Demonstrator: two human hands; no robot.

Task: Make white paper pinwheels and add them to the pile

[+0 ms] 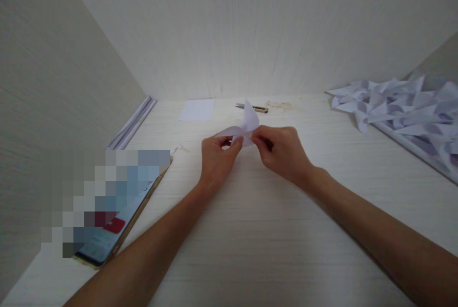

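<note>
Here, at the centre of the frame, the left hand (216, 156) and the right hand (282, 152) come together and both pinch a folded white paper piece (245, 125) just above the table (257, 240), so each side stays steady; similar folded pieces (400, 104) lie piled at the right edge.

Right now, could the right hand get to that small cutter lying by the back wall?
Probably yes. The cutter lies in the open on the desk just beyond the right hand, nothing between them. But that hand and the left hand both pinch the folded paper, so it would have to let go first.
</note>
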